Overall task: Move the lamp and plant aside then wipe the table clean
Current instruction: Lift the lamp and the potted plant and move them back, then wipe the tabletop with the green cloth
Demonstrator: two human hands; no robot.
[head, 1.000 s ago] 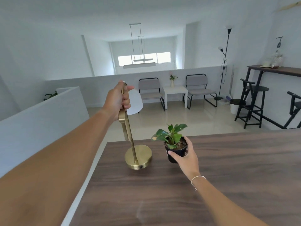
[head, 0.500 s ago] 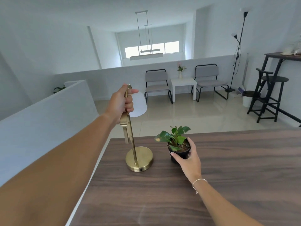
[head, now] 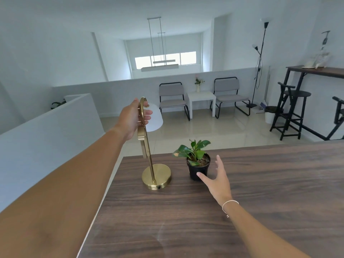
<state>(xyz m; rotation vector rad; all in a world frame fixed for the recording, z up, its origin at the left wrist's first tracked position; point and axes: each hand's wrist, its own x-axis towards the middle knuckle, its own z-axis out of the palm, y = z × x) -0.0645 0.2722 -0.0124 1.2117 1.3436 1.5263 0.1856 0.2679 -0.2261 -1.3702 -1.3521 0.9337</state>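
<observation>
A brass lamp (head: 156,176) with a white shade stands at the far left corner of the dark wooden table (head: 260,192). My left hand (head: 133,119) is loosening around its curved neck near the top, fingers partly spread but still touching the brass. A small green plant in a black pot (head: 197,165) stands on the table just right of the lamp's base. My right hand (head: 216,179) hovers beside the pot with fingers apart; the thumb tip is close to the pot's side and holds nothing.
The table's left edge (head: 104,192) runs beside a white half wall (head: 46,131). Beyond the far edge lies an open floor with two grey chairs (head: 173,98), a white side table (head: 202,99), a floor lamp (head: 259,62) and a black bar table with stools (head: 296,101).
My right hand has let go of the plant pot and opened, drawing back a little. My left hand's fingers have loosened on the lamp neck. The view has tilted slightly.
</observation>
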